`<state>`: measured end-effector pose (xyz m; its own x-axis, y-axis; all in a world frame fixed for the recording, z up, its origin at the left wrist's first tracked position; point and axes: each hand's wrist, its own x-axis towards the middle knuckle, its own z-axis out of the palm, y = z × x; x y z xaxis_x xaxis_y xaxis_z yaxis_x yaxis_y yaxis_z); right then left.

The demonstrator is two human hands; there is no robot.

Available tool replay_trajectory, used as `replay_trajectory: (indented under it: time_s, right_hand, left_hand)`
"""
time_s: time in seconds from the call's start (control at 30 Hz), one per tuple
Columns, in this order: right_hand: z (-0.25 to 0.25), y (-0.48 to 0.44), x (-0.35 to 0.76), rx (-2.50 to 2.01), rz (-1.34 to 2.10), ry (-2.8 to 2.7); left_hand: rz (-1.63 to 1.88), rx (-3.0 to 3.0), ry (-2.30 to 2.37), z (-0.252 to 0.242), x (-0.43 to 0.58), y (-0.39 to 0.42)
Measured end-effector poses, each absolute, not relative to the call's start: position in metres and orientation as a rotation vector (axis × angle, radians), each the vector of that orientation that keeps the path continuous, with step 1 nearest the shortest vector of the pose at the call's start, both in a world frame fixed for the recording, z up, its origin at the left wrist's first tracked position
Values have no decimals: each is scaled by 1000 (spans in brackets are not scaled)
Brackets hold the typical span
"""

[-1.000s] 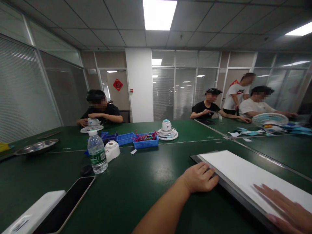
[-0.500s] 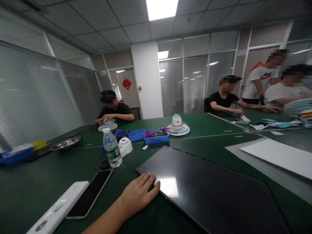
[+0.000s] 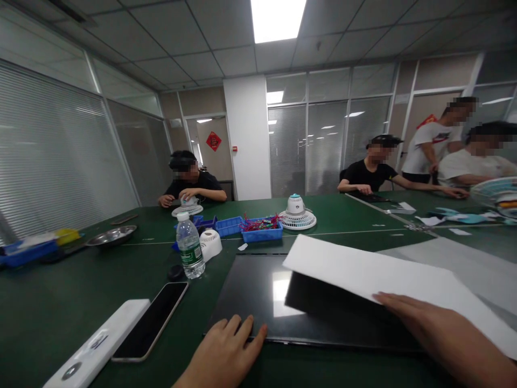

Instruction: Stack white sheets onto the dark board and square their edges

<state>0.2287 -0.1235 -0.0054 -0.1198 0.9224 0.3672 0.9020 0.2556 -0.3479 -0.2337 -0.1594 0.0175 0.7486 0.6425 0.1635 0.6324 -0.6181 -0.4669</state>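
Observation:
A glossy black flat panel (image 3: 246,285), which looks like a screen, lies in front of me. My left hand (image 3: 228,350) rests on its near left edge with the fingers apart. In my right hand (image 3: 448,334) is a stiff white sheet (image 3: 363,269), gripped by its near edge. The sheet is tilted above the right part of the panel and casts a dark reflection on it. The thumb of my right hand is hidden, and so is the panel's right end. A thin translucent sheet (image 3: 464,258) lies on the table farther right.
Left of the panel are a phone (image 3: 151,323), a long white device (image 3: 100,345) and a water bottle (image 3: 189,248). Beyond stand a blue tray of wires (image 3: 262,229), a white fan part (image 3: 297,213) and a metal dish (image 3: 113,236). Several people sit or stand around the table.
The white sheet has been lifted from the right of the table and brought over the panel by my right hand, which has come into view. The panel has turned squarer to me.

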Motion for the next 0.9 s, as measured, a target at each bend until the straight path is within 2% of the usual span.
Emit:
replay_trajectory:
  time_s: [0.13,0.27,0.37,0.47,0.63,0.8,0.9]
  right_hand:
    - [-16,-120,161,-1389,32,-2359]
    - [-18,-127,131,-1233,-96,-2433]
    - [-11,-134,127,-1184,-76,-2457]
    - [1,-143,122,-1120,24,-2500]
    - [6,-138,131,-1228,137,-2456]
    - [-9,-99,190,-1720,-107,-2099]
    - [-13,-84,220,-1994,-51,-1958]
  left_hand:
    - [-245,-2449,-802,13,-240,-156]
    - [-636,-2366,-628,8,-243,-154]
    - [-775,-2365,-689,11,-244,-153]
    - [-700,-2439,-947,11,-250,-148]
    - [-301,-2620,-1330,7,-272,-135]
    - [-194,-2718,-1545,8,-281,-130]
    - [-221,-2713,-1613,7,-279,-131]
